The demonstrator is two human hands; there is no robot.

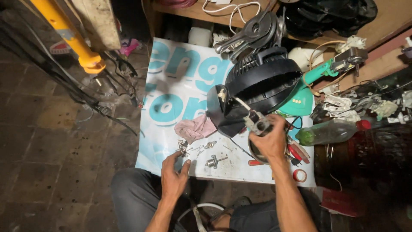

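A black fan housing with a slotted grille point(262, 84) lies on a white printed sheet point(180, 86) spread on the floor. My right hand point(270, 139) grips a small metal motor part point(257, 123) at the fan's near side. My left hand point(174, 174) reaches with fingers spread toward a heap of small screws point(183, 148). A metal shaft piece point(213, 161) and other small bits lie beside the screws. A pink rag point(195, 127) sits just beyond them.
A green plastic bottle with a red cap point(330, 132), red-handled pliers point(296, 152) and a roll of red tape point(299, 175) lie to the right. Loose black cables point(103, 107) and a yellow pole point(71, 36) lie left. Fan parts clutter the far right.
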